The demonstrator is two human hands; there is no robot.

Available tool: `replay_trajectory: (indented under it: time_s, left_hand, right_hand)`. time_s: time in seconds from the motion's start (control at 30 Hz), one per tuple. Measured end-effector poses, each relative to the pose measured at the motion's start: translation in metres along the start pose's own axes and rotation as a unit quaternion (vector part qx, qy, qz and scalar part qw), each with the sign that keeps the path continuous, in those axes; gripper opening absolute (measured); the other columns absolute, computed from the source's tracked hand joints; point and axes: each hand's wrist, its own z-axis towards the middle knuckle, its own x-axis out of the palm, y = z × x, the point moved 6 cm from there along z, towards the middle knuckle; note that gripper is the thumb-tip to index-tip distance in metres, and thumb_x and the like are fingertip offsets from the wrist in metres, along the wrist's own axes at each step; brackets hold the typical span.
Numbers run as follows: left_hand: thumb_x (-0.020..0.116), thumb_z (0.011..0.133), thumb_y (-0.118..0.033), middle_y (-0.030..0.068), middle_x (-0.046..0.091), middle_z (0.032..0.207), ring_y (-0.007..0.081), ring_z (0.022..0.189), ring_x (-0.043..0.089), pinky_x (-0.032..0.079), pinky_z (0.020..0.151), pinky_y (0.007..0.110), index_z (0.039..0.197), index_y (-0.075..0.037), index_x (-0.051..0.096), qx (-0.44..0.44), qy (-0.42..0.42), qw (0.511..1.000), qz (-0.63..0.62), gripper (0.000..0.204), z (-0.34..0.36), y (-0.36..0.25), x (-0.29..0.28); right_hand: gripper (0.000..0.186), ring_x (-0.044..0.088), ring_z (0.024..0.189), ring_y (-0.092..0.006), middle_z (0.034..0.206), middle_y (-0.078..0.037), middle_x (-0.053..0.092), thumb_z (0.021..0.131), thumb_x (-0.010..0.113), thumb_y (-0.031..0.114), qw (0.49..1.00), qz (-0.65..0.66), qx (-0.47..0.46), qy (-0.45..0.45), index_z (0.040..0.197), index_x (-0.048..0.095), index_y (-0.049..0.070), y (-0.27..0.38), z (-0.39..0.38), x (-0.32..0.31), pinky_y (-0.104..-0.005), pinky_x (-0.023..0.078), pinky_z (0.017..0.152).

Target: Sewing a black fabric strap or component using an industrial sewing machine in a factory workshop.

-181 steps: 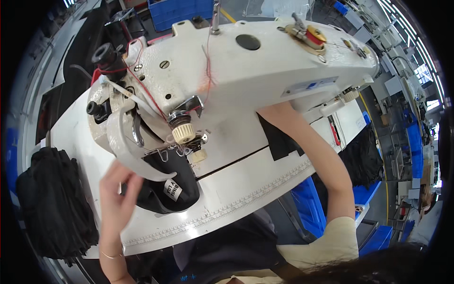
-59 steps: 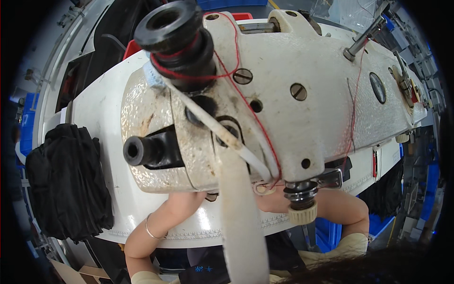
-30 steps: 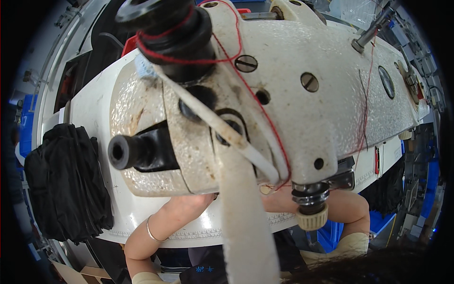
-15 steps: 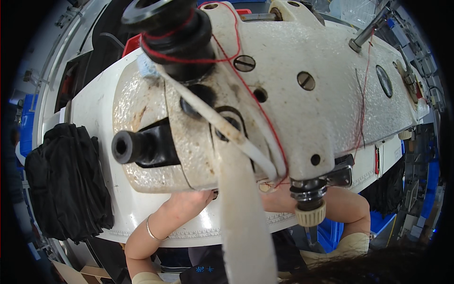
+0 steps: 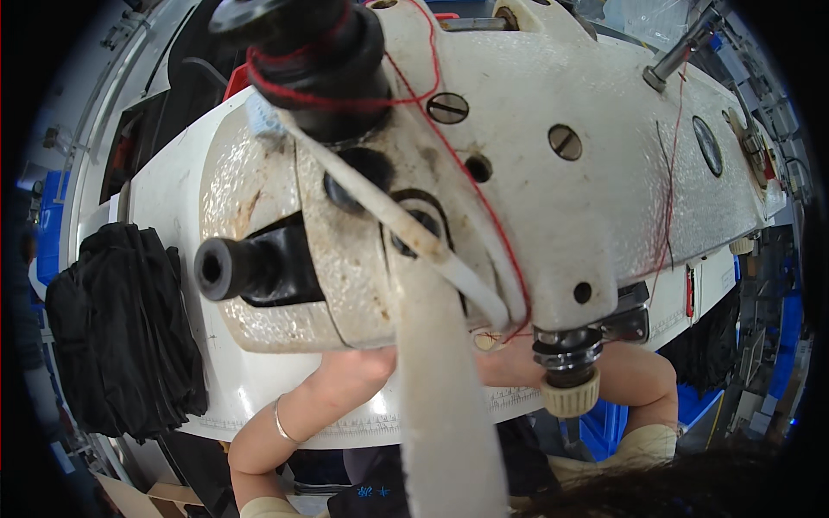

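A white sewing machine head point(image 5: 535, 216) fills the middle of the view and stands over both hands. Just below its left end is my left hand point(image 5: 361, 373), whose fingers disappear behind the machine. My right hand point(image 5: 509, 364) lies beneath the machine's middle, partly covered by the ribbed tension knob point(image 5: 572, 395) and a pale strap point(image 5: 449, 397); its fingers are hidden too. Whatever the hands touch cannot be seen. Red thread point(image 5: 471, 186) runs from a black post point(image 5: 332, 78) down the machine's front.
A pile of black fabric pieces point(image 5: 125, 332) lies on the left of the white table point(image 5: 250, 388). A ruler strip point(image 5: 345, 429) follows the table's near edge. More black fabric point(image 5: 704, 332) hangs at the right, near a blue bin point(image 5: 604, 430).
My left hand has shifted slightly to the right under the machine. My right hand looks nearly unchanged. The machine's outline sits a little differently in the picture.
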Motion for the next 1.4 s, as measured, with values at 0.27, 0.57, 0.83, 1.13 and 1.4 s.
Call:
replay_trajectory:
  time_s: [0.27,0.57,0.83,1.13,1.4]
  left_hand:
    - [0.064,0.062,-0.001,0.0179,0.066,0.097,0.0323,0.088,0.065,0.053,0.08,0.043,0.1,0.001,0.069,-0.02,-0.001,1.0,0.01,0.039,0.004,0.0,0.006]
    - [0.072,0.053,-0.004,0.0157,0.067,0.101,0.0342,0.098,0.064,0.05,0.09,0.044,0.104,-0.003,0.07,-0.026,0.03,0.999,-0.011,0.051,0.006,0.021,0.017]
    - [0.072,0.053,-0.003,0.0172,0.066,0.094,0.0359,0.092,0.063,0.051,0.083,0.044,0.098,0.0,0.069,-0.086,0.051,0.992,-0.073,0.045,0.008,0.026,0.021]
    - [0.062,0.068,-0.005,0.0161,0.059,0.097,0.0293,0.09,0.058,0.047,0.092,0.044,0.095,0.005,0.063,-0.03,0.06,0.975,0.212,0.028,0.023,-0.041,-0.034]
    - [0.069,0.072,-0.003,0.0092,0.048,0.079,0.0258,0.073,0.051,0.045,0.067,0.037,0.087,0.0,0.06,-0.065,-0.027,0.997,-0.026,0.018,0.034,-0.011,-0.064]
  right_hand:
    - [0.029,0.058,0.095,-0.0298,0.096,-0.01,0.062,0.067,0.06,0.018,1.0,-0.024,-0.005,0.019,0.093,0.067,0.008,0.001,0.0,-0.004,-0.0433,0.046,0.092]
    - [0.029,0.058,0.099,-0.0299,0.101,-0.009,0.06,0.072,0.062,0.018,0.98,0.116,0.072,0.146,0.101,0.067,0.017,-0.017,-0.01,0.031,-0.0424,0.049,0.083]
    - [0.022,0.06,0.092,-0.0281,0.093,-0.009,0.061,0.071,0.063,0.015,0.958,0.236,0.152,0.064,0.092,0.067,0.011,-0.028,-0.005,0.027,-0.0387,0.05,0.073]
    - [0.013,0.054,0.08,-0.0219,0.076,-0.005,0.05,0.058,0.063,0.014,0.999,-0.011,0.013,-0.035,0.068,0.061,0.005,-0.037,-0.001,-0.004,-0.0341,0.047,0.067]
    - [0.028,0.06,0.096,-0.0239,0.102,-0.014,0.064,0.066,0.061,0.012,0.971,-0.072,-0.228,-0.01,0.089,0.065,-0.003,0.004,0.002,-0.033,-0.0344,0.05,0.084]
